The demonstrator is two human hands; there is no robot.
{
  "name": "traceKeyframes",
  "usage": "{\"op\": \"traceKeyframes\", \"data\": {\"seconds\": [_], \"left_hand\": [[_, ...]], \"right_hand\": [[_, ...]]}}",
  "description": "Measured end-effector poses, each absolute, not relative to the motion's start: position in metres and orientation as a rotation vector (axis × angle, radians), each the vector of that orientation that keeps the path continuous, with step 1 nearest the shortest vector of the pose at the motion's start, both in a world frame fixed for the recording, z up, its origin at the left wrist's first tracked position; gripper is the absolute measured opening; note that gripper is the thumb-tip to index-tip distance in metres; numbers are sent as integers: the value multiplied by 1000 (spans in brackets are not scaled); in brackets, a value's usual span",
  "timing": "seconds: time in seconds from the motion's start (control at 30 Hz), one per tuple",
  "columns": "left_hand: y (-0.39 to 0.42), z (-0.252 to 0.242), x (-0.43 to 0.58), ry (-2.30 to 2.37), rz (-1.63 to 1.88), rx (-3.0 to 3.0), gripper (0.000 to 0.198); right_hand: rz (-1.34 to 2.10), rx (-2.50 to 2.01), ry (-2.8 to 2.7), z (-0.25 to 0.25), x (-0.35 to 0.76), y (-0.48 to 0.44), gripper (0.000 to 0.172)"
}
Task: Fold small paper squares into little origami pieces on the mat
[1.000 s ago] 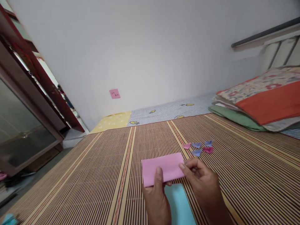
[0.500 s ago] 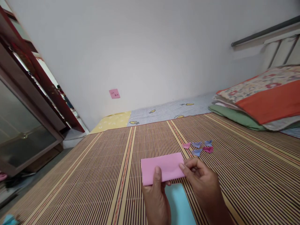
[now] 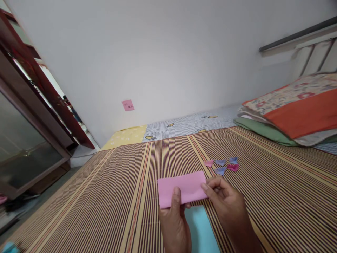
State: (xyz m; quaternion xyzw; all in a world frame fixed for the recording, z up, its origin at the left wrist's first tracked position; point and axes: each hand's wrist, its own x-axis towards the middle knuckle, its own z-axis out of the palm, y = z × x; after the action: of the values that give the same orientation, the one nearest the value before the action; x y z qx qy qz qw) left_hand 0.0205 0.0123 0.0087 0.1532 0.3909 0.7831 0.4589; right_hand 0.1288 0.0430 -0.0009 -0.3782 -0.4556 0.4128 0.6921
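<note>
A pink sheet of paper point(image 3: 188, 184), folded into a long rectangle, is held up between both hands over the striped mat. My left hand point(image 3: 175, 221) grips its lower left part, thumb on the front and fingers behind. At its right edge, my right hand point(image 3: 226, 200) pinches the paper between thumb and fingers. Below them a light blue sheet of paper point(image 3: 202, 232) lies on the mat, partly hidden by my left hand. Beyond my right hand sit several small folded paper pieces point(image 3: 220, 170) in pink, blue and magenta.
The striped mat point(image 3: 105, 196) covers the bed. Folded bedding point(image 3: 297, 119) is stacked at the right, below a grey rail point(image 3: 297, 34). A pink note point(image 3: 127, 105) sticks to the wall. At the lower left corner lies a turquoise piece point(image 3: 10, 247); a glass-paned door point(image 3: 26, 147) stands at left.
Almost nothing differs. Both hands keep the same hold on the pink paper, and the whole view has shifted very slightly.
</note>
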Motion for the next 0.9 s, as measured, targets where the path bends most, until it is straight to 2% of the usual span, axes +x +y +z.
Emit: {"op": "traceKeyframes", "data": {"seconds": [0.2,0.33,0.43,0.5,0.63,0.77,0.9], "left_hand": [[11,18,20,909,1906,294,41],[10,23,23,915,1895,252,48],[10,21,25,892,1887,266,46],[12,19,19,870,1842,296,43],[16,14,-14,915,1590,590,35],[16,15,-47,1173,1342,1094,26],[10,17,-48,1216,1112,1220,31]], "right_hand": [[945,-805,-979,-2,126,44,26],[1035,-778,-940,-1,126,44,39],[1087,-824,-1038,1,132,45,30],[1045,-872,-1090,1,139,46,30],[893,-957,-1205,4,155,45,28],[926,-978,-1350,10,165,41,25],[975,-971,-1472,14,168,38,23]]}}
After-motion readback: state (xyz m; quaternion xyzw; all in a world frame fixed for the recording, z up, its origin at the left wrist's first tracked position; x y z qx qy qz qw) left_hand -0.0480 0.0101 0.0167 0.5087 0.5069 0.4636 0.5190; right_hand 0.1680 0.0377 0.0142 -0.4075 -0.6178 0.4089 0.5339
